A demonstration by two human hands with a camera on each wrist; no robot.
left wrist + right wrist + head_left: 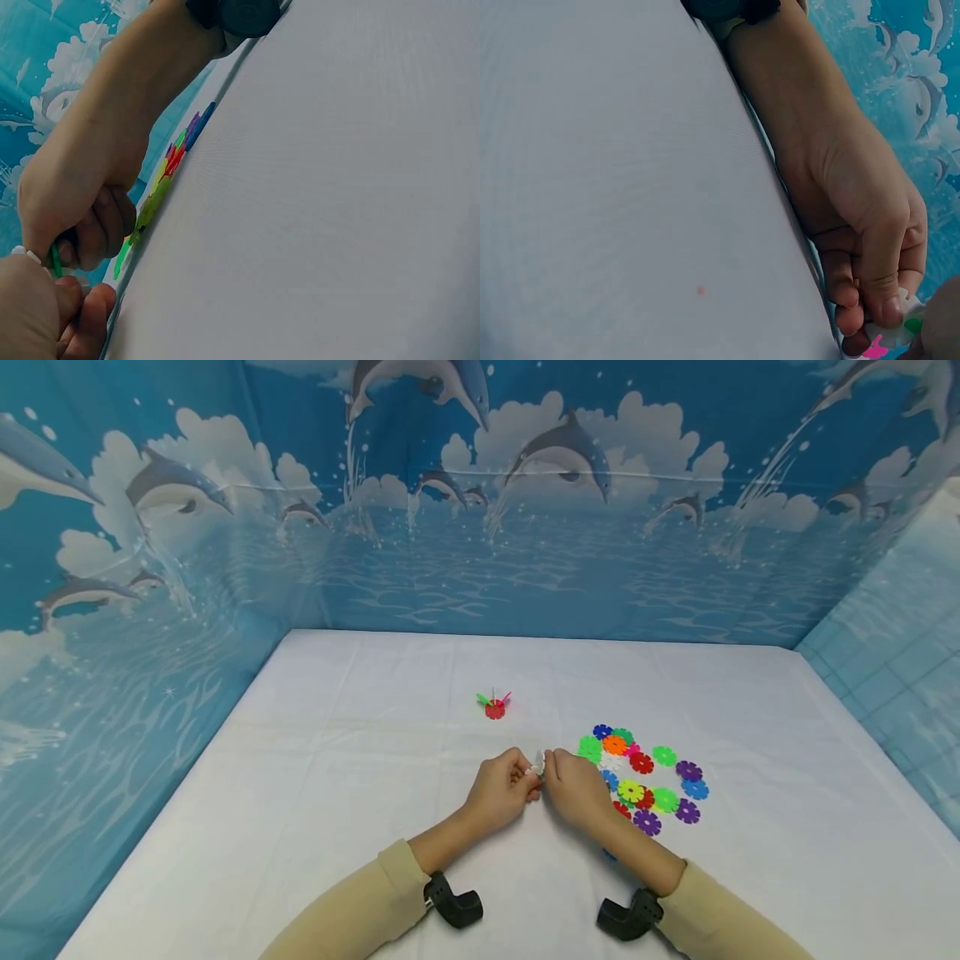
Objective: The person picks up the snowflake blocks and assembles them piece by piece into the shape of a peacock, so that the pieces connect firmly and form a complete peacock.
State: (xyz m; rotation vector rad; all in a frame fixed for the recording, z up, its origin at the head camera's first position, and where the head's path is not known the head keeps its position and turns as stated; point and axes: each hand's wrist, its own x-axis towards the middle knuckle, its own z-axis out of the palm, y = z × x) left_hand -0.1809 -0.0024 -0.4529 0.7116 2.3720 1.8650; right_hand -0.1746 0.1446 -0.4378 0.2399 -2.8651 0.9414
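Observation:
In the head view my left hand (498,792) pinches a white notched plastic disc (887,330) between thumb and fingers. Close beside it, my right hand (576,789) pinches a small green disc (55,260), seen edge-on in the left wrist view. The two discs meet between the fingertips; whether their slots are joined is hidden. Beyond the hands stands a small joined cluster (495,708) with a red disc in front and green and pink ones at its sides.
Loose flower-shaped discs in many colours, such as a purple disc (647,822) and an orange disc (615,744), lie right of the hands, some overlapping. A white cloth (337,760) covers the table. A dolphin-print curtain (480,568) hangs behind it.

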